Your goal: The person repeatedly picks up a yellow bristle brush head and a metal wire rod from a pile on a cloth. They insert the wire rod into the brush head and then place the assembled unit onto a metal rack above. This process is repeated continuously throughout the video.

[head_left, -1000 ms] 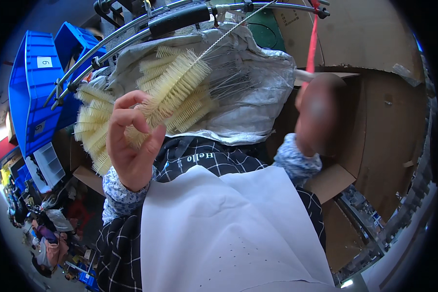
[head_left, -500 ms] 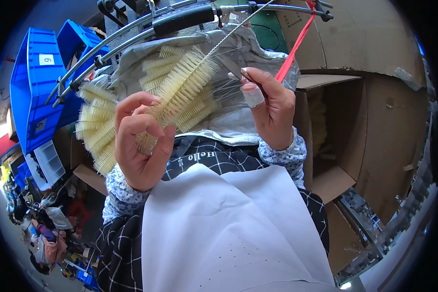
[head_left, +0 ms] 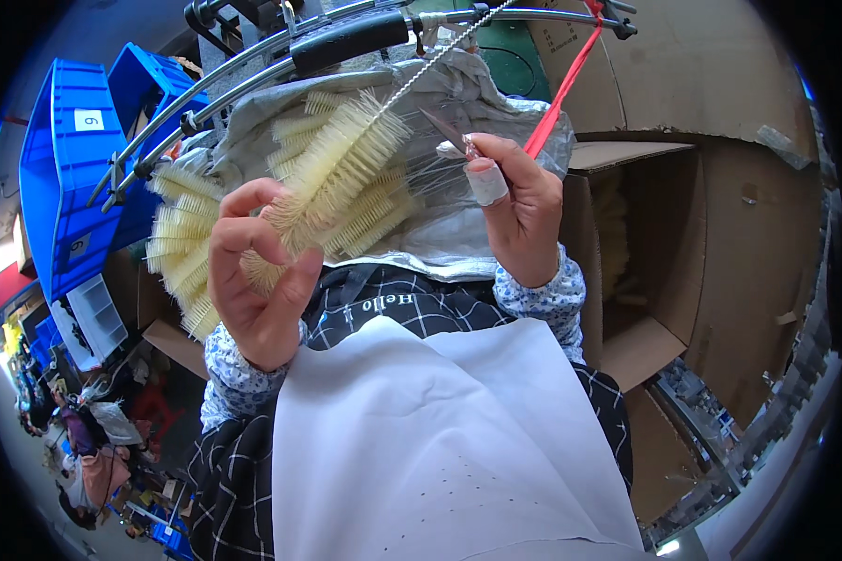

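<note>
My left hand (head_left: 264,294) pinches the lower end of a pale yellow bristle brush (head_left: 341,173). The brush slants up to the right, and its twisted wire stem (head_left: 428,70) runs on past the top of the view. My right hand (head_left: 524,206), with white tape around the thumb, is closed on a thin pointed metal blade (head_left: 442,126). The blade points up and left toward the brush, apart from it; its grip is hidden in the fingers. More bristle brushes (head_left: 185,238) lie beneath and to the left, on a grey-white woven sheet (head_left: 454,238).
A curved metal rail with a black sleeve (head_left: 351,42) crosses the far side. A red strap (head_left: 566,89) hangs from its right end. Blue bins (head_left: 70,178) stand at left, an open cardboard box (head_left: 655,252) at right. A white apron (head_left: 440,421) covers my lap.
My left hand and the brush have shifted slightly left, and the wire stem has moved with them. My right hand has moved only a little left, still holding the blade.
</note>
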Demonstrator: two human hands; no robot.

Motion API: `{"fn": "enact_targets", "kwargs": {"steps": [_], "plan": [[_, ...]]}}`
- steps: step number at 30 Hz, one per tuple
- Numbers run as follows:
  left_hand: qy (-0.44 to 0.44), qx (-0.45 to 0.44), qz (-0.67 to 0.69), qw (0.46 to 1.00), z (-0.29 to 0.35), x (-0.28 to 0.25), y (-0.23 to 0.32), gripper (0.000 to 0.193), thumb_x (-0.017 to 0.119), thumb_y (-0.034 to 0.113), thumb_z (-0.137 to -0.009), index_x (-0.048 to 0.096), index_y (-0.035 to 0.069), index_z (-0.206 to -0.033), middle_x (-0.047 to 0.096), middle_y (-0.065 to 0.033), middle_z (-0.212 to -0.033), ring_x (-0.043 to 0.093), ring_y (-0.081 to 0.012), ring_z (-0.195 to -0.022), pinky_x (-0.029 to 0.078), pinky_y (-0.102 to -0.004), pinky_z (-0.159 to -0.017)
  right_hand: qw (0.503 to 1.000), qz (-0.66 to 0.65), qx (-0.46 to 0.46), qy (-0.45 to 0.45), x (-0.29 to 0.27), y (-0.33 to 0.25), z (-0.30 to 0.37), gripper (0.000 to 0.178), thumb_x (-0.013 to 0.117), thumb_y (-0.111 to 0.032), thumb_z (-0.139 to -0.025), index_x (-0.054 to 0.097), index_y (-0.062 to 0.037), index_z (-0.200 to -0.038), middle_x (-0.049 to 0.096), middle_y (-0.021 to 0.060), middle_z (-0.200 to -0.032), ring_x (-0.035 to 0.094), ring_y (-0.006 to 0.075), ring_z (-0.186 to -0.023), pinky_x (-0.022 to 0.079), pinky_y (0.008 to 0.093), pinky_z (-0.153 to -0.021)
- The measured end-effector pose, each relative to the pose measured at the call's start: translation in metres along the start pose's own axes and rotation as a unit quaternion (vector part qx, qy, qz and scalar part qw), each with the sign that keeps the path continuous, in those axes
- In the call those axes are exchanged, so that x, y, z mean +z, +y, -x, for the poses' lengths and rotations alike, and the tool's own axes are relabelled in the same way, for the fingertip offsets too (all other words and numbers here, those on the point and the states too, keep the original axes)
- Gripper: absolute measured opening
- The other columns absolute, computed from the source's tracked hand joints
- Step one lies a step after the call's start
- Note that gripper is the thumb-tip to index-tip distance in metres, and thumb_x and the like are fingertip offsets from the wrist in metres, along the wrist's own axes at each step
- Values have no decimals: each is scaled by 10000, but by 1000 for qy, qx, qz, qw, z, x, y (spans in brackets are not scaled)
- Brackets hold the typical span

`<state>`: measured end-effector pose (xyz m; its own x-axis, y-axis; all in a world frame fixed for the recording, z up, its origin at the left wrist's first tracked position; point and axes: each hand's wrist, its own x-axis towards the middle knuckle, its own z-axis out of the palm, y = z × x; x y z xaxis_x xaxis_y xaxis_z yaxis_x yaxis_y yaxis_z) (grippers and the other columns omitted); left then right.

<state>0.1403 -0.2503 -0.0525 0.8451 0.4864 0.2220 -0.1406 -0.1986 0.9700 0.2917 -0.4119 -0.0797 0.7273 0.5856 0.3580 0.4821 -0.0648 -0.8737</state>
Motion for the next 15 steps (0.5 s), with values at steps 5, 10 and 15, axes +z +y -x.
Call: {"fn": "enact_targets", "kwargs": {"steps": [5,10,15], "plan": [[-8,9,-3,1000,0,0,-1,212,578,0,-714,413,79,-821,411,-177,-1063,409,-197,-998,347,-344,-874,1000,-9,0,3,2,-1,-1,205,585,-173,-797,565,-9,-920,595,103,-715,583,149,-594,449,228,-524],[-24,14,-21,999,0,1,1,206,577,4,-721,414,78,-823,400,-172,-1058,405,-197,-1008,373,-376,-861,1000,-21,2,10,3,-1,-1,209,588,-174,-796,565,-6,-917,595,97,-711,580,136,-591,447,222,-518],[-38,27,-32,998,0,1,1,203,566,-16,-724,417,84,-819,390,-161,-1069,431,-192,-981,399,-374,-835,1000,-7,-2,3,2,-1,-1,215,588,-179,-798,566,-4,-922,602,95,-720,587,130,-604,455,221,-524]]}}
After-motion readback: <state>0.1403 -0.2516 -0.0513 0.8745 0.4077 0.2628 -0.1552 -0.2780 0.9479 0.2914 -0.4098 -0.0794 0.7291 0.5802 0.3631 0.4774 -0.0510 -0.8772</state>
